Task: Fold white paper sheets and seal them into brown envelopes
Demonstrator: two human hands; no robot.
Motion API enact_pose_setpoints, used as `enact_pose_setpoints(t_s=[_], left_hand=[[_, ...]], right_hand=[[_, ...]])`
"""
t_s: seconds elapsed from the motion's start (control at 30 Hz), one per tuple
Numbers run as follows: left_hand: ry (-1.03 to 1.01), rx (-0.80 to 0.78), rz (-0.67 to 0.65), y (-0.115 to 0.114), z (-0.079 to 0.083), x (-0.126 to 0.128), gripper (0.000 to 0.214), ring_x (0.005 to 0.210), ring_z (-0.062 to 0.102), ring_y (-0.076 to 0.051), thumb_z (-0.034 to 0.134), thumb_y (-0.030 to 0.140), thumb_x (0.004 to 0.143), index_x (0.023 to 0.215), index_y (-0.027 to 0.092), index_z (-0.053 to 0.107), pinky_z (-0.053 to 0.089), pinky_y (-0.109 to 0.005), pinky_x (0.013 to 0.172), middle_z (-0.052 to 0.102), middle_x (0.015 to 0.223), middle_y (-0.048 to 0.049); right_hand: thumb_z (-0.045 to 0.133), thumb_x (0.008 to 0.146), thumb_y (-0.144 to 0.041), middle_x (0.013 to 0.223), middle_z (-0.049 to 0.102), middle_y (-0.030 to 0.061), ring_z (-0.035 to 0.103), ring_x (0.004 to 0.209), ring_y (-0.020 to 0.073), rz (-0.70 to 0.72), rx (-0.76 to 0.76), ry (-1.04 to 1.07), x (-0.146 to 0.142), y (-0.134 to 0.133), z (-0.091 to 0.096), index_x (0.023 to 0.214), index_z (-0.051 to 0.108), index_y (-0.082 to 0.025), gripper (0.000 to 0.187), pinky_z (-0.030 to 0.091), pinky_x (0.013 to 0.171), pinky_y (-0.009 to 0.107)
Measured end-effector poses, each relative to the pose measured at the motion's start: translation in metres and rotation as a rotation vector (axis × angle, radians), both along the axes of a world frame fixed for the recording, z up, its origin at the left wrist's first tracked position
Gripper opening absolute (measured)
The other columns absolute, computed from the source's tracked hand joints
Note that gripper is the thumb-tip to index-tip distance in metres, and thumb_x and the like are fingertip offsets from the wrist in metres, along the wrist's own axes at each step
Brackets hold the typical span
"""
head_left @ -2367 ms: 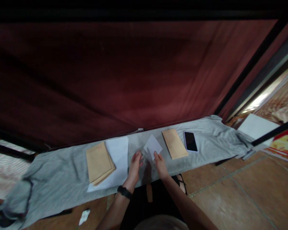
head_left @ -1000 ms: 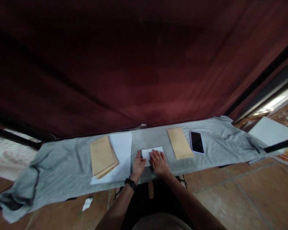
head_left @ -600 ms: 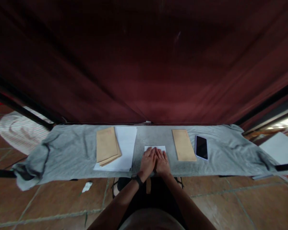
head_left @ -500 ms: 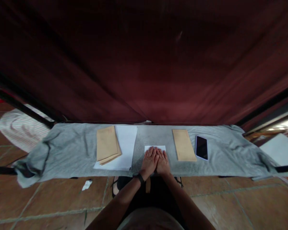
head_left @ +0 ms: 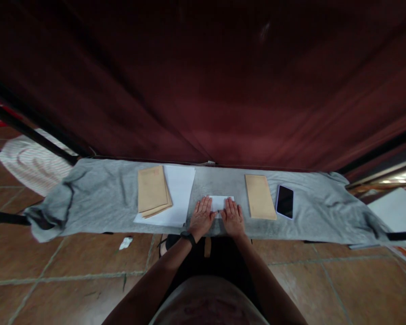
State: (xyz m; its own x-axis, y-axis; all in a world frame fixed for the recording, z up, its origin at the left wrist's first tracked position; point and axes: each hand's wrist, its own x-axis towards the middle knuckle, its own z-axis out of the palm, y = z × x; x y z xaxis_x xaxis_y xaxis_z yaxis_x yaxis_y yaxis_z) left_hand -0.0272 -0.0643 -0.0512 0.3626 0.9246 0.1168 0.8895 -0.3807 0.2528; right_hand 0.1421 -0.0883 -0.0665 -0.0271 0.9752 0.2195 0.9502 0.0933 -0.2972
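Observation:
A small white piece of paper (head_left: 219,201), seemingly folded, lies on the grey cloth in front of me. My left hand (head_left: 201,218) rests flat over its left edge, fingers stretched out. On its right edge lies my right hand (head_left: 233,217), also flat with the fingers extended. The middle of the paper shows between the hands, and the thumbs point toward each other near its lower part. To the left, several brown envelopes (head_left: 152,189) overlap white sheets (head_left: 182,192). One more brown envelope (head_left: 260,197) is to the right of my right hand.
A phone (head_left: 285,201) with a pale case lies right of the single envelope. Grey cloth (head_left: 101,194) covers the narrow table. A dark red curtain (head_left: 203,90) hangs behind it. Below, a crumpled white scrap (head_left: 125,243) is on the tiled floor.
My hands have moved apart, from side by side over the middle of the paper to its left and right edges. More of the paper shows. The view has shifted slightly.

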Motion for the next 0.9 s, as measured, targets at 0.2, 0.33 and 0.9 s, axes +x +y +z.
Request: enact_pose_setpoints(t_s=[0.2,0.33,0.9], left_hand=[[-0.004,-0.015,0.004,-0.001,0.002,-0.002,0.064,0.151,0.023,-0.026,0.036,0.042,0.101,0.156,0.01,0.027,0.019,-0.047,0.123,0.031,0.161,-0.0148],[-0.001,-0.007,-0.009,-0.001,0.003,-0.003,0.063,0.151,0.024,-0.027,0.037,0.044,0.101,0.155,0.013,0.03,0.018,-0.047,0.123,0.028,0.162,-0.0152],[0.006,-0.033,-0.043,-0.001,0.007,-0.006,0.06,0.152,0.022,-0.028,0.044,0.041,0.099,0.154,0.018,0.035,0.017,-0.049,0.123,0.027,0.163,-0.0139]], right_hand=[[0.032,0.103,-0.04,0.157,0.039,0.0159,0.031,0.147,0.03,-0.059,0.022,0.029,0.02,-0.01,-0.007,0.155,0.032,-0.012,0.059,0.021,0.12,0.052],[0.031,0.103,-0.039,0.157,0.039,0.0168,0.031,0.147,0.0314,-0.083,0.013,0.043,0.028,-0.013,-0.006,0.153,0.036,-0.011,0.057,0.023,0.118,0.053],[0.033,0.104,-0.035,0.159,0.036,0.0114,0.032,0.147,0.0253,0.146,-0.037,-0.017,-0.003,-0.003,0.005,0.152,0.039,-0.015,0.053,0.019,0.121,0.046]])
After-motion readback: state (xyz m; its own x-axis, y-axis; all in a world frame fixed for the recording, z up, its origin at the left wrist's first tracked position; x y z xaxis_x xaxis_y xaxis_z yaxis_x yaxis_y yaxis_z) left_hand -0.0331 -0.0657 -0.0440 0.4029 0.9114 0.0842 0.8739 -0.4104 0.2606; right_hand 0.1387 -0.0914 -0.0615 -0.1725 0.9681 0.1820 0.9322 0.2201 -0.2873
